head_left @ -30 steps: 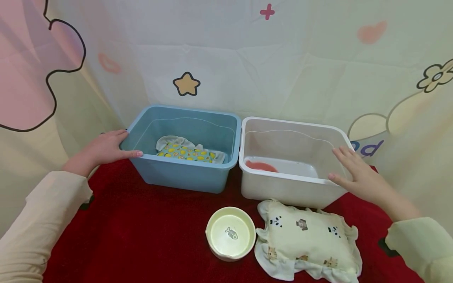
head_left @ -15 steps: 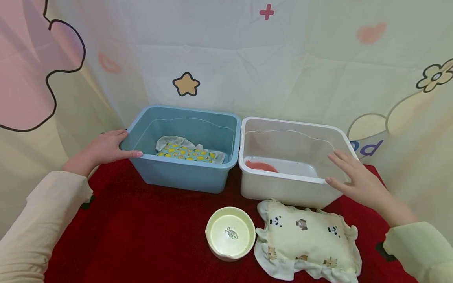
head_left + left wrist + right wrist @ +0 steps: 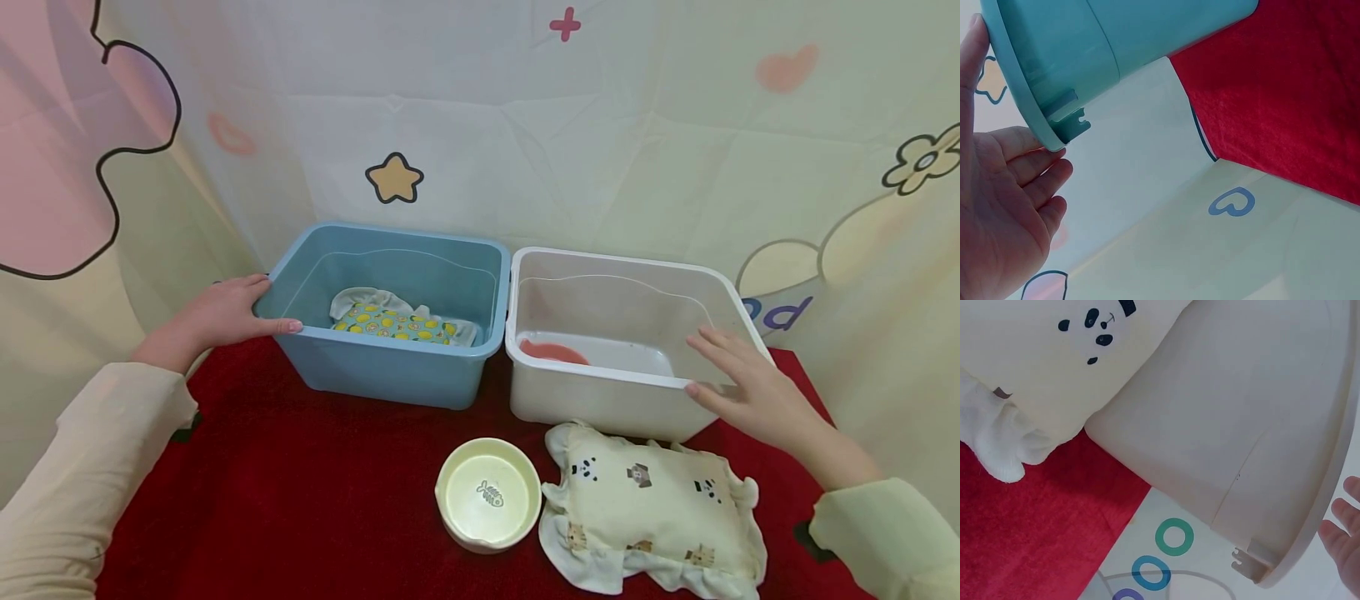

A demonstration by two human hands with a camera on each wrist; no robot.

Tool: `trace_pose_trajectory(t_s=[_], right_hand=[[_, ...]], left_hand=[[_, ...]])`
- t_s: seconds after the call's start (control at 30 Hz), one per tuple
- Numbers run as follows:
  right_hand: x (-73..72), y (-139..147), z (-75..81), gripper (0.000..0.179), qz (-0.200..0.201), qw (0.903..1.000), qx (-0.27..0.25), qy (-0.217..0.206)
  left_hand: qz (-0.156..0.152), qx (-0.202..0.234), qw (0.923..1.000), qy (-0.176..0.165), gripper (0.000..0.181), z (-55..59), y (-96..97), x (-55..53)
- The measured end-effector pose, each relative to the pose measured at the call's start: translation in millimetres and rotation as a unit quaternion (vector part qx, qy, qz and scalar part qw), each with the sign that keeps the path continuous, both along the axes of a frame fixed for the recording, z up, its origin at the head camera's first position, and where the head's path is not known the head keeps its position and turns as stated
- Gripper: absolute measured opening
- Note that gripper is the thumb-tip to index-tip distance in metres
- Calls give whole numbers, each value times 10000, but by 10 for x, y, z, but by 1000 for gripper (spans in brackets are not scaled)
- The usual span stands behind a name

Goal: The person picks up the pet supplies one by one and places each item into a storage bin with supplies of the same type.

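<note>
My left hand rests on the left front corner of a blue plastic bin, thumb on the front rim and fingers along the side, as the left wrist view also shows. Inside that bin lies a small lemon-print pillow with a white ruffle. My right hand hovers, fingers spread, by the right front corner of a white plastic bin. A coral-red piece, mostly hidden by the front wall, lies in the white bin. In the right wrist view, fingertips show close beside the rim.
A pale yellow bowl with a fishbone drawing stands on the red cloth. Right of it lies a cream ruffled pillow printed with animals, against the white bin's front. A patterned curtain hangs behind the bins.
My right hand has drifted slightly left and down, toward me, around the white bin's front corner. The left hand, bins, bowl and pillows have stayed in place.
</note>
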State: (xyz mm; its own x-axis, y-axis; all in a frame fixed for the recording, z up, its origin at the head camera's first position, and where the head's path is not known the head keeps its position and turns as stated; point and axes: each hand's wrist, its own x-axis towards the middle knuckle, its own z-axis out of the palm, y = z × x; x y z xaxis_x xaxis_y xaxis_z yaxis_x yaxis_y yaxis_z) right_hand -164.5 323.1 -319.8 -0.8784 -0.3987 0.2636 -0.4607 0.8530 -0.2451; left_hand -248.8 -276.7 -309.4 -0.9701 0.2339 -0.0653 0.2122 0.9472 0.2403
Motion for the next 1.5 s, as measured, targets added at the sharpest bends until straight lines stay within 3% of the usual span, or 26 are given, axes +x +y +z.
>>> trace_pose_trajectory(t_s=[0.83,1.07,1.5], right_hand=[[80,-81,-85,61,274,9996,44,56],[93,-120,-104,58,401,9983,116,401],[153,-187,-140,56,396,9960,-251,758]], left_hand=[[65,50,9999,-82,94,1,15,2],[91,70,9999,-46,94,3,5,4],[86,92,9999,-89,95,15,8,16]])
